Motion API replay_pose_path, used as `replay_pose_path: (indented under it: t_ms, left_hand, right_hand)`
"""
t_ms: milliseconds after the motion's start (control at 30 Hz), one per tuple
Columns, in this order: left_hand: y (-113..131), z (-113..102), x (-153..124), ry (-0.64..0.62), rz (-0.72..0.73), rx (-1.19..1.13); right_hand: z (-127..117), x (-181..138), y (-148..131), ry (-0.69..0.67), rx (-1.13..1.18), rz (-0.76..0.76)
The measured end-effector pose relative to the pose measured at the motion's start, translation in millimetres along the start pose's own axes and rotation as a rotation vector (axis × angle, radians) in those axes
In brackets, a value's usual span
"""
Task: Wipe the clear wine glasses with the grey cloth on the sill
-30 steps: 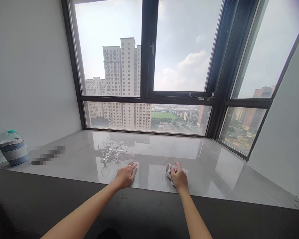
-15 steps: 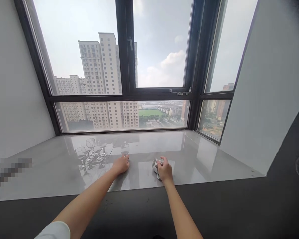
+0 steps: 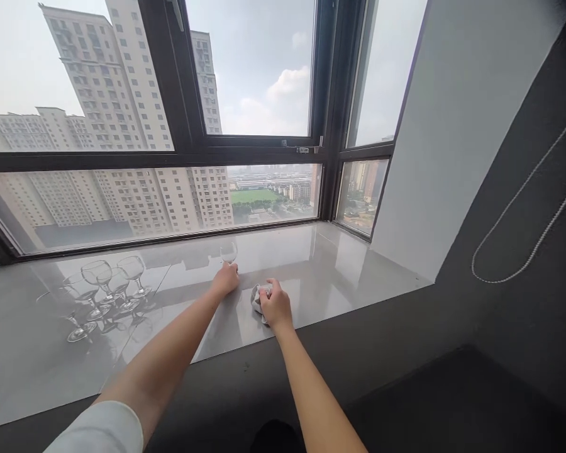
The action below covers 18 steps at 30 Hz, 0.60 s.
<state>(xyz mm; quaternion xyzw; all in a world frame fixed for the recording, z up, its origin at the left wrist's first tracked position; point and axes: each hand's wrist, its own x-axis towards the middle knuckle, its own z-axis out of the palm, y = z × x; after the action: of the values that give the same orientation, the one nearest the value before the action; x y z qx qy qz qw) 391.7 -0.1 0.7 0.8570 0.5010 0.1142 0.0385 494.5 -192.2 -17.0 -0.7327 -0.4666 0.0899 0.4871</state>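
My left hand (image 3: 226, 279) reaches toward the middle of the glossy window sill (image 3: 344, 270), closed around the lower part of a clear wine glass (image 3: 229, 251). The bowl of that glass stands upright above my fingers; its stem and foot are mostly hidden. My right hand (image 3: 276, 307) is closed on a crumpled light cloth (image 3: 258, 301), to the right of the left hand and nearer the front edge. Several more stemmed wine glasses (image 3: 97, 273) stand upright in a cluster on the sill to the left, their outlines overlapping.
A dark window frame (image 3: 255, 146) runs along the back of the sill. The white side wall (image 3: 434, 151) closes off the right end. A looped bead chain (image 3: 538, 245) hangs against the dark wall at right.
My view has swung to the right and closer, so the cluster of glasses appears farther left. The left hand, still on the wine glass, has moved rightward along the sill.
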Motion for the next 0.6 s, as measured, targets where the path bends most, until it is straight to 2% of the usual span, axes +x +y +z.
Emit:
replay_pose_path:
  t_ms: [167,333,467,600]
  left_hand:
    - [22,12,15,0.013,0.036,-0.068]
    - [26,15,9,0.011,0.109,-0.121]
    - [15,7,-9,0.021,0.144,-0.163]
    - [-15,-16,-37,-0.015,0.134,-0.109]
  right_hand:
    - [1,1,0,0.009,-0.008,0.001]
    - [1,2,1,-0.009,-0.040,0.019]
    - [2,3,2,-0.023,-0.035,0.017]
    - [2,4,3,-0.030,-0.016,0.022]
